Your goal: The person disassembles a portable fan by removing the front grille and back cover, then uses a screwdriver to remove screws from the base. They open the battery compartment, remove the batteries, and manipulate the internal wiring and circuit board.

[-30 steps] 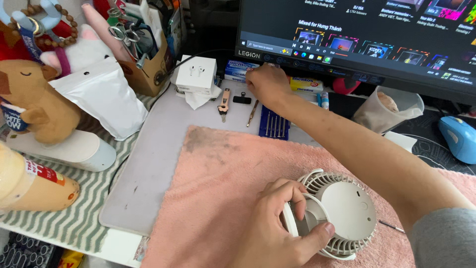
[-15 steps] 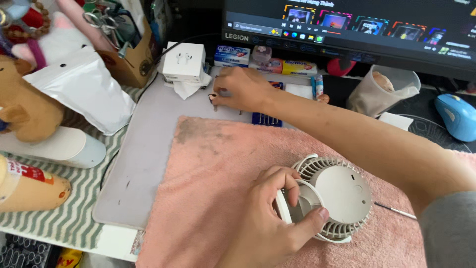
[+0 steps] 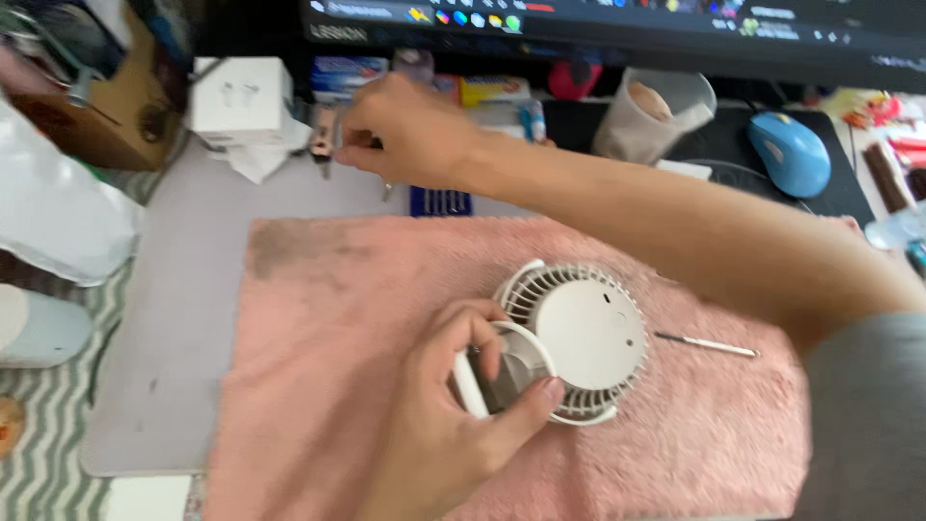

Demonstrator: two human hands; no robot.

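A small white fan (image 3: pixel 590 336) lies face down on a pink towel (image 3: pixel 318 318). My left hand (image 3: pixel 453 425) grips the fan's white stand at its lower left, thumb under the rim. My right hand (image 3: pixel 405 130) reaches across to the far left of the desk, fingers pinched shut. A thin metal tip (image 3: pixel 386 190) sticks out below the palm, so it seems to hold a slim tool. A small brown-handled tool (image 3: pixel 323 145) lies right at the fingertips. Just below that hand is a dark blue bit case (image 3: pixel 441 201).
A thin metal rod (image 3: pixel 704 344) lies on the towel right of the fan. A grey mat (image 3: pixel 183 289) lies under the towel. A white box (image 3: pixel 241 92), a plastic cup (image 3: pixel 656 111), a blue mouse (image 3: pixel 789 152) and a monitor (image 3: pixel 627 19) line the back.
My right hand slid left along the back of the desk and closed its fingers by the small tools. My left hand kept its grip on the fan. The view shifted closer.
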